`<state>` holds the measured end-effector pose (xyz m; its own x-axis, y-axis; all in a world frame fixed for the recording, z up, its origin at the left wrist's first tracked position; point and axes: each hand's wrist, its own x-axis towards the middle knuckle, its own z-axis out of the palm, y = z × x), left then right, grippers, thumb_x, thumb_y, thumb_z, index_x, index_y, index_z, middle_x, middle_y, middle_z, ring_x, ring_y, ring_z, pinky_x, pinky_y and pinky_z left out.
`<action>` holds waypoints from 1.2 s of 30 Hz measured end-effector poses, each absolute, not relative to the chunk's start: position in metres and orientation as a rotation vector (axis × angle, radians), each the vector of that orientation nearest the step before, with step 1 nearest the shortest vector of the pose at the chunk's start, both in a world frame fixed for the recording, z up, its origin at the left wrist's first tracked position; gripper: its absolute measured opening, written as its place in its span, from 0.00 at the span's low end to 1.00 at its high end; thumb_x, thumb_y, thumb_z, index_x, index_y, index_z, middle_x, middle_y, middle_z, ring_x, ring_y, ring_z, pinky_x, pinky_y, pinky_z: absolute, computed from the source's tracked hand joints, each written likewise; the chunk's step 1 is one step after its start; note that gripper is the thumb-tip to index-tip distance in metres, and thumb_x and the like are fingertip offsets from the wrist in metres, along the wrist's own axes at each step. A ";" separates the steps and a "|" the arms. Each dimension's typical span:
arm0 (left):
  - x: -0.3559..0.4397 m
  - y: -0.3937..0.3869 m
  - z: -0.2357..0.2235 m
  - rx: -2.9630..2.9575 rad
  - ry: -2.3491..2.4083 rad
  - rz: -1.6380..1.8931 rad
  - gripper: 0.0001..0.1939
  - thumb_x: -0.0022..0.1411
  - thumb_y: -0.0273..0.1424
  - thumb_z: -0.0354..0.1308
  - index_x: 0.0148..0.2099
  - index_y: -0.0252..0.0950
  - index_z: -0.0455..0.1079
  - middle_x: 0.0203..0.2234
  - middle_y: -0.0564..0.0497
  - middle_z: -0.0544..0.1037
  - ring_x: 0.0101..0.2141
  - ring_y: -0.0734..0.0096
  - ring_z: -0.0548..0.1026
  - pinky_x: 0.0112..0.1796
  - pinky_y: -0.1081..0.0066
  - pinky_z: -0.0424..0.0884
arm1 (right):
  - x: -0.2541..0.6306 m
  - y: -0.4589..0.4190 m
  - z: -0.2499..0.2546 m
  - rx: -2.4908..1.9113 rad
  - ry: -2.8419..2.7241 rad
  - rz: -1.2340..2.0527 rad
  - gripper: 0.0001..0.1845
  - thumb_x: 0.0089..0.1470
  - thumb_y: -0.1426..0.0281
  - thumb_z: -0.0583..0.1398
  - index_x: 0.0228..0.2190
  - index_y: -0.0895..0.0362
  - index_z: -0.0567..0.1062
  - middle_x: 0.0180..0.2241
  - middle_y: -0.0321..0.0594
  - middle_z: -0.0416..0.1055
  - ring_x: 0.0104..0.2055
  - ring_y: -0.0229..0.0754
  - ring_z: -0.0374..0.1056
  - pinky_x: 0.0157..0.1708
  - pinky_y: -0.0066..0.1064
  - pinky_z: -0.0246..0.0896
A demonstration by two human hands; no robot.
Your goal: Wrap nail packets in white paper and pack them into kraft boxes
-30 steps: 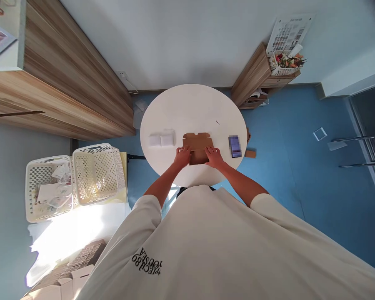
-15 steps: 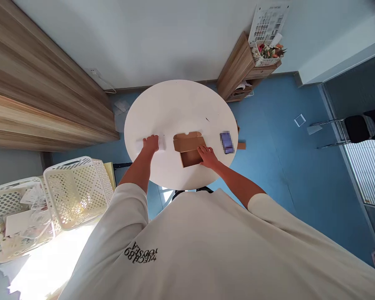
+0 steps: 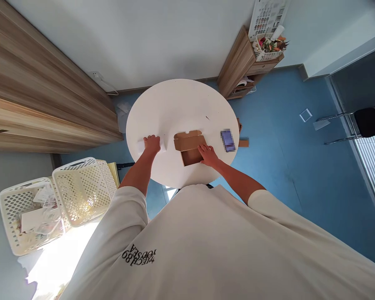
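The left hand point(image 3: 151, 144) covers a white packet point(image 3: 140, 146), but I cannot tell if it holds it. The right hand's flat fingers point(image 3: 201, 148) touch an open cardboard box point(image 3: 190, 148) on the round counter point(image 3: 181, 104).

Your box point(image 3: 190, 146) is plain kraft brown, darker inside. The packet point(image 3: 140, 146) is white. The round table point(image 3: 175, 100) is plain white, and the floor point(image 3: 278, 125) is flat blue. Your T-shirt point(image 3: 187, 246) is cream with black lettering. The baskets point(image 3: 81, 191) are cream with a perforated pattern. The cabinet point(image 3: 40, 91) has streaky brown wood grain. The blurred item point(image 3: 228, 140) looks purple-blue.
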<state>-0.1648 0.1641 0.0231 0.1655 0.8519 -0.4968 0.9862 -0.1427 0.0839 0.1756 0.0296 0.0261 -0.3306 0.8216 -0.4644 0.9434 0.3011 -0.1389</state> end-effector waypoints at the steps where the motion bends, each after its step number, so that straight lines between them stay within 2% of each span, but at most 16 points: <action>1: -0.165 0.160 0.026 2.065 1.745 -0.466 0.20 0.61 0.26 0.60 0.55 0.30 0.75 0.51 0.29 0.77 0.57 0.33 0.72 0.56 0.41 0.64 | 0.176 0.030 0.025 1.596 2.275 -0.570 0.57 0.58 0.58 0.68 0.76 0.57 0.46 0.76 0.58 0.46 0.77 0.64 0.42 0.72 0.56 0.42; 3: -0.165 0.149 0.033 2.039 1.770 -0.420 0.17 0.64 0.27 0.59 0.54 0.32 0.76 0.52 0.30 0.77 0.58 0.34 0.71 0.58 0.42 0.63 | 0.177 0.031 0.024 1.599 2.291 -0.579 0.57 0.57 0.57 0.68 0.76 0.57 0.46 0.76 0.58 0.47 0.77 0.64 0.43 0.72 0.55 0.42; 7: -0.161 0.129 0.056 1.877 1.881 -0.218 0.17 0.69 0.31 0.58 0.58 0.38 0.76 0.55 0.35 0.78 0.58 0.41 0.73 0.60 0.47 0.64 | 0.179 0.032 0.022 1.601 2.325 -0.589 0.56 0.57 0.57 0.69 0.75 0.58 0.49 0.75 0.58 0.49 0.76 0.64 0.44 0.72 0.55 0.42; 12: -0.133 0.102 0.083 1.584 1.847 0.047 0.16 0.68 0.36 0.62 0.56 0.38 0.78 0.51 0.43 0.82 0.51 0.55 0.79 0.50 0.63 0.72 | 0.182 0.033 0.016 1.610 2.367 -0.587 0.59 0.55 0.55 0.69 0.75 0.58 0.48 0.73 0.59 0.51 0.75 0.65 0.46 0.71 0.55 0.43; 15: -0.098 0.078 0.083 1.516 1.775 0.061 0.13 0.67 0.35 0.63 0.51 0.38 0.78 0.48 0.46 0.83 0.49 0.60 0.80 0.46 0.68 0.72 | 0.182 0.034 0.014 1.604 2.378 -0.568 0.58 0.52 0.58 0.70 0.75 0.59 0.51 0.73 0.60 0.53 0.75 0.64 0.47 0.70 0.53 0.45; 19: -0.047 0.050 0.066 1.452 1.827 -0.032 0.09 0.66 0.36 0.65 0.47 0.39 0.77 0.46 0.45 0.83 0.49 0.57 0.80 0.45 0.66 0.72 | 0.182 0.036 0.013 1.601 2.379 -0.560 0.58 0.51 0.60 0.71 0.74 0.60 0.52 0.73 0.61 0.53 0.74 0.65 0.48 0.70 0.54 0.44; 22: -0.019 0.037 0.053 1.394 1.884 -0.046 0.11 0.67 0.34 0.62 0.51 0.39 0.74 0.48 0.42 0.82 0.51 0.55 0.79 0.46 0.63 0.72 | 0.181 0.036 0.015 1.600 2.374 -0.577 0.58 0.52 0.60 0.71 0.74 0.61 0.53 0.73 0.62 0.53 0.74 0.65 0.47 0.70 0.54 0.44; 26: -0.002 0.028 0.043 1.375 1.906 0.027 0.20 0.66 0.28 0.58 0.59 0.40 0.68 0.53 0.40 0.79 0.53 0.54 0.78 0.47 0.61 0.72 | 0.181 0.035 0.021 1.605 2.361 -0.600 0.56 0.53 0.62 0.70 0.74 0.62 0.52 0.74 0.61 0.51 0.75 0.63 0.46 0.70 0.53 0.43; 28: 0.001 0.025 0.039 1.392 1.889 0.052 0.21 0.66 0.25 0.56 0.60 0.41 0.67 0.54 0.40 0.78 0.53 0.54 0.78 0.48 0.61 0.72 | 0.181 0.035 0.024 1.609 2.360 -0.607 0.55 0.53 0.63 0.69 0.74 0.61 0.52 0.74 0.60 0.51 0.75 0.63 0.46 0.71 0.53 0.43; 31: 0.001 0.022 0.033 1.418 1.838 0.022 0.18 0.65 0.23 0.54 0.56 0.39 0.71 0.54 0.37 0.78 0.54 0.52 0.78 0.49 0.58 0.72 | 0.180 0.035 0.026 1.607 2.364 -0.609 0.55 0.52 0.64 0.70 0.74 0.60 0.53 0.74 0.60 0.51 0.75 0.63 0.46 0.71 0.53 0.44; 36: 0.003 0.019 0.026 1.486 1.661 -0.060 0.11 0.65 0.25 0.55 0.46 0.37 0.76 0.44 0.35 0.81 0.50 0.47 0.80 0.47 0.56 0.73 | 0.180 0.038 0.023 1.595 2.332 -0.664 0.56 0.54 0.63 0.70 0.74 0.60 0.51 0.75 0.60 0.49 0.76 0.65 0.45 0.69 0.52 0.52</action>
<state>0.0034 0.0190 0.0257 0.1037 0.7790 -0.6183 0.8219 0.2830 0.4944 0.1796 0.0382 0.0234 -0.3760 0.8166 -0.4379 0.9248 0.3014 -0.2321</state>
